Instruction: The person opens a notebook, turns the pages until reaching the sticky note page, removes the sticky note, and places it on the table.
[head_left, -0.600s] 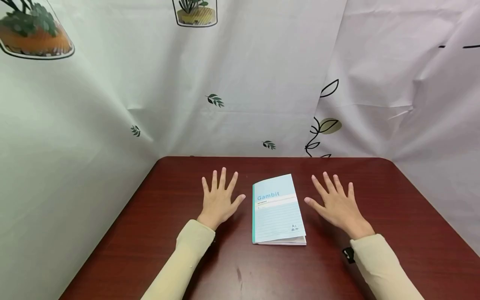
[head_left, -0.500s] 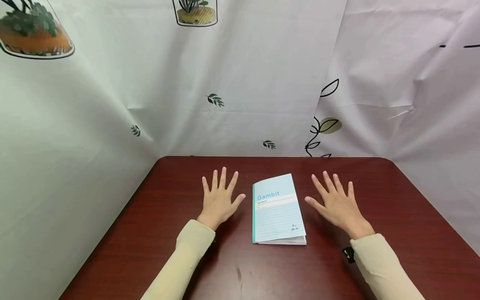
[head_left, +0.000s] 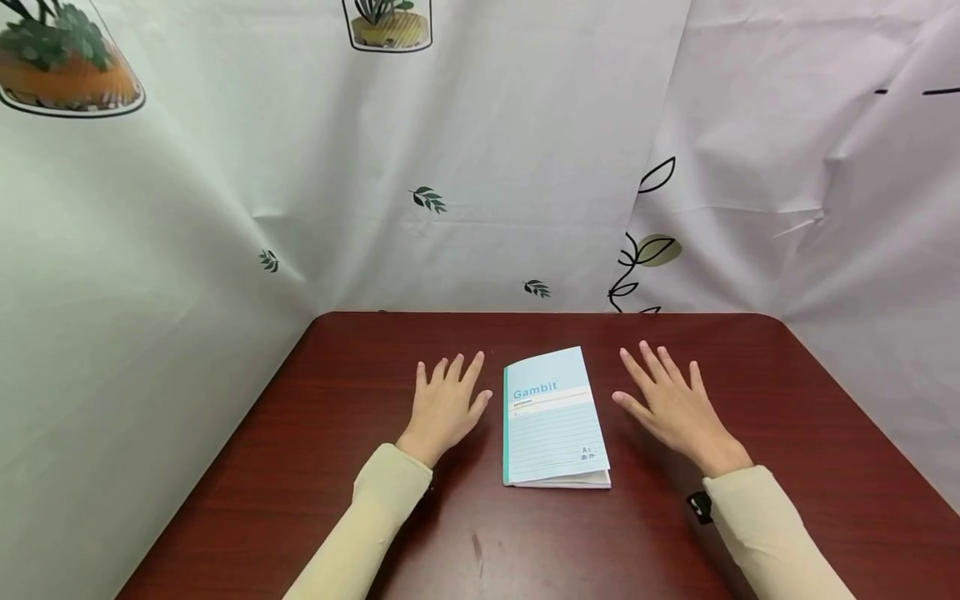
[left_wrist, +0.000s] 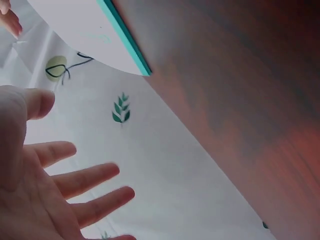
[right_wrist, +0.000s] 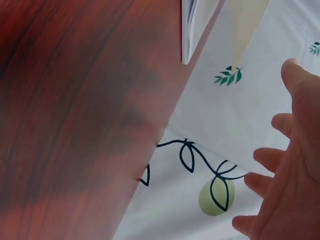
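Note:
A light blue notebook with "Gambit" on its cover and a green spine lies on the dark red table, its cover lifted slightly along the right and lower edges. To its left, my left hand is held palm down above the table, fingers spread and bent a little. On the other side, my right hand hovers with fingers apart and its thumb towards the notebook. Neither hand touches it. The notebook's green spine shows near the top of the left wrist view, and its page edges in the right wrist view.
The table has rounded far corners. A white cloth printed with leaves and plant jars hangs behind it and along both sides. A small black device sits under the right cuff.
My left hand's fingers have drawn in from fully spread, and the hand has tilted slightly to the right. The right hand has shifted only a little; the notebook stays put.

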